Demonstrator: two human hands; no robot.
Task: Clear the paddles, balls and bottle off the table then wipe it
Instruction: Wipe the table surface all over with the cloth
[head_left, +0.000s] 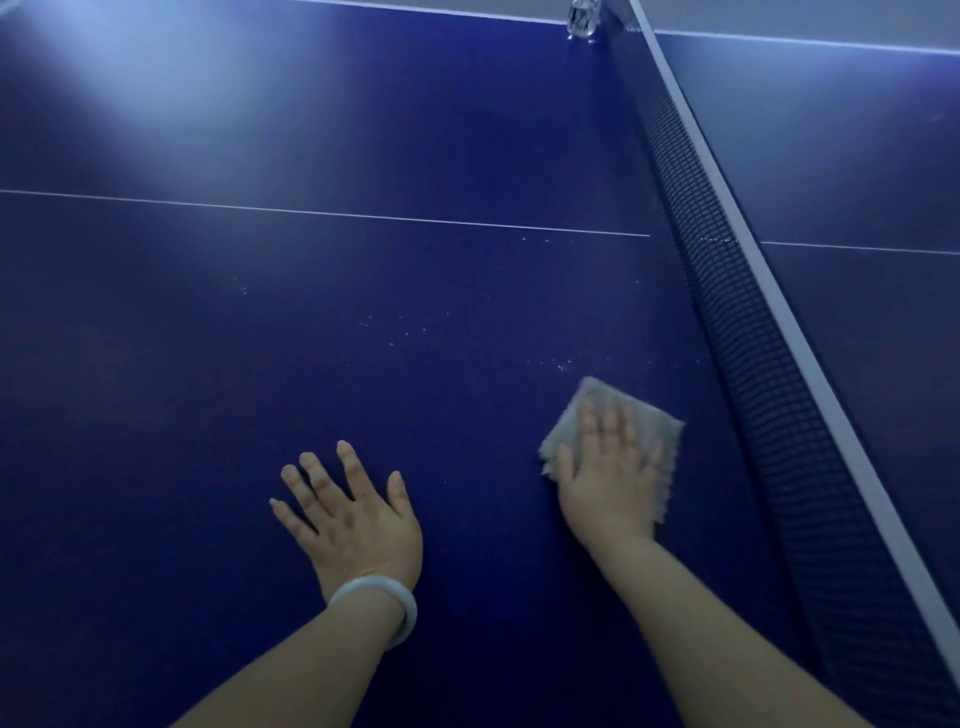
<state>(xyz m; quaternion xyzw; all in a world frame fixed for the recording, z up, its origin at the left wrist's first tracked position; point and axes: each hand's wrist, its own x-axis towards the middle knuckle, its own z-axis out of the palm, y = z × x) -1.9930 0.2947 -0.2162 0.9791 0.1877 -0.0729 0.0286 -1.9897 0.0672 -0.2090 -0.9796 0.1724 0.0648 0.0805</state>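
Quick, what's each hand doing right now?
Left hand: open, flat on the table, holding nothing.
Right hand: open, pressing the cloth flat.

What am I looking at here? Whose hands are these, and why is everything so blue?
This picture comes from a camera worn on a person's head, looking down, so you see that person's own two hands. The blue is a table tennis table, with its net running along the right. The right hand presses flat on a grey cloth to wipe the table. The left hand, with a pale bracelet on its wrist, rests open on the table and holds nothing. Little white specks lie just ahead of the cloth. Something shiny stands at the far edge; it is too blurred to name.
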